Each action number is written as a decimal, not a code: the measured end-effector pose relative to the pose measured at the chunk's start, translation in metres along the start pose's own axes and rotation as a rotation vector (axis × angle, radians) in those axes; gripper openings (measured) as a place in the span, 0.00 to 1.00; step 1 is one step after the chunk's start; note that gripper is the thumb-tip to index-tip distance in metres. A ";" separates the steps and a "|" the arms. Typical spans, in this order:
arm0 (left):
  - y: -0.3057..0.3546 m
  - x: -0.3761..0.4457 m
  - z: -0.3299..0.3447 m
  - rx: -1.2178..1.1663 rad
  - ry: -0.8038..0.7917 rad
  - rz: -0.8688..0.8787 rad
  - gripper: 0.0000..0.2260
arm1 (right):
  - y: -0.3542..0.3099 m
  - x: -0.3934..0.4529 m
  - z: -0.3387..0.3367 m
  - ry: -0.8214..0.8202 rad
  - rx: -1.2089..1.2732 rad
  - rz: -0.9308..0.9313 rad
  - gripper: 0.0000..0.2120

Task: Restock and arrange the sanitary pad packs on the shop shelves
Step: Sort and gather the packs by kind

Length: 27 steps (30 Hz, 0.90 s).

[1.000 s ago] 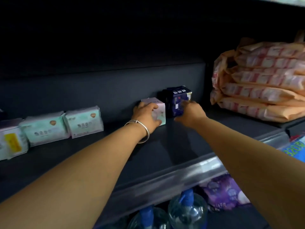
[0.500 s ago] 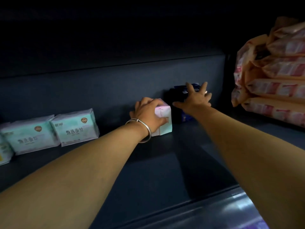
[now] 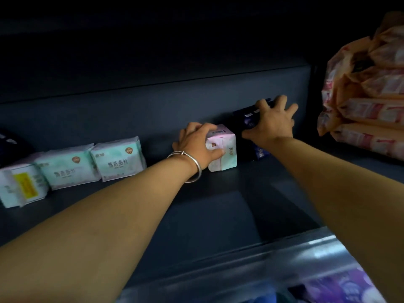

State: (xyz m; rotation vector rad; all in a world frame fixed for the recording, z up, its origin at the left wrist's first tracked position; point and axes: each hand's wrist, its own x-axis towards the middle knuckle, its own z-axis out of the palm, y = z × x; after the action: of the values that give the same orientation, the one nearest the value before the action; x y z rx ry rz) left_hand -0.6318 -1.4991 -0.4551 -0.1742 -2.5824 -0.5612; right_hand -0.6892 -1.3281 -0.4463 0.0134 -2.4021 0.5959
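Observation:
A pale pink and mint pad pack stands near the back wall of the dark shelf. My left hand, with a silver bangle at the wrist, grips this pack from its left side, fingers over the top and thumb on the front. Just to its right stands a dark blue pad pack. My right hand lies on the blue pack's front and top with fingers spread straight, covering most of it.
Two mint-green packs and a white pack with a yellow label line the shelf's left part. A stack of orange-pink packs fills the right. The metal shelf edge runs below, with a purple pack underneath.
The view has shifted closer and slightly left. My right hand went from gripping the blue pack's front to lying on it with spread fingers. My left hand stays on the pink pack.

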 end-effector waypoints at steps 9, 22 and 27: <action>-0.014 -0.047 -0.078 -0.050 -0.043 0.007 0.27 | -0.075 -0.064 -0.086 0.025 -0.029 -0.052 0.34; -0.145 -0.134 -0.200 0.084 0.009 -0.159 0.22 | -0.255 -0.176 -0.059 -0.115 0.222 -0.177 0.29; -0.207 -0.145 -0.232 0.153 0.096 -0.252 0.21 | -0.299 -0.188 -0.029 -0.161 0.260 -0.210 0.28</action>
State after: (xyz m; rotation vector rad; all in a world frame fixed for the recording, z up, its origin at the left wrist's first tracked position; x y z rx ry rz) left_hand -0.4503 -1.7867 -0.4151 0.2265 -2.5555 -0.4450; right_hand -0.4770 -1.6107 -0.4161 0.4336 -2.4176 0.8281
